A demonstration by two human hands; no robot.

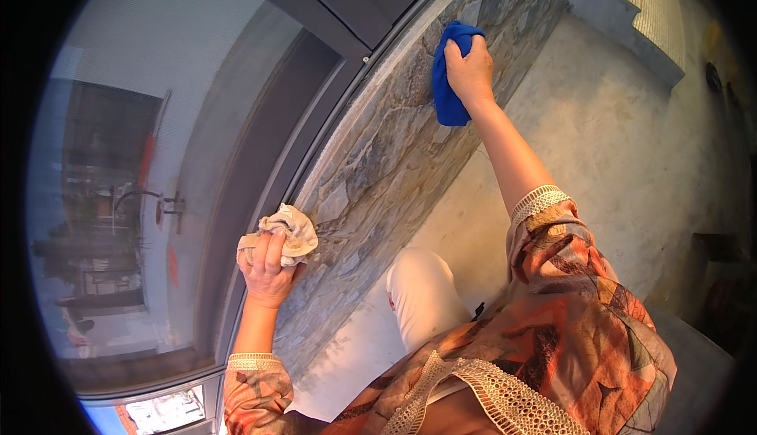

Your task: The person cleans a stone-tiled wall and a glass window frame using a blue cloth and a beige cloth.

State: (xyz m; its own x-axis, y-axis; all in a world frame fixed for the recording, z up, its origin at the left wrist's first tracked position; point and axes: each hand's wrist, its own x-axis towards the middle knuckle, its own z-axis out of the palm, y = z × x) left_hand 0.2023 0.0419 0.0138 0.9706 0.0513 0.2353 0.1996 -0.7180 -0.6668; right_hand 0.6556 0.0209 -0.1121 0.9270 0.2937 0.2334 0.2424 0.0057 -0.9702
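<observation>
My left hand (pixel 271 275) grips a crumpled cream cloth (pixel 295 231) beside the lower edge of the dark grey window frame (pixel 301 145). Farther off, a folded blue cloth (pixel 447 95) is bunched in my right hand (pixel 471 74), in front of the stone-clad wall (pixel 384 157). Whether the blue cloth touches the stone I cannot tell. A pale sill edge (pixel 343 133) runs between the frame and the stone. The large window pane (pixel 195 80) fills the left side and mirrors a yard and buildings.
Below the stone wall lies a pale concrete floor (pixel 591 116). Grey steps (pixel 627 27) with a ribbed cream covering rise at the upper right. My knee in light trousers (pixel 423 293) is close to the wall's base. A dark object (pixel 713 77) lies near the right rim.
</observation>
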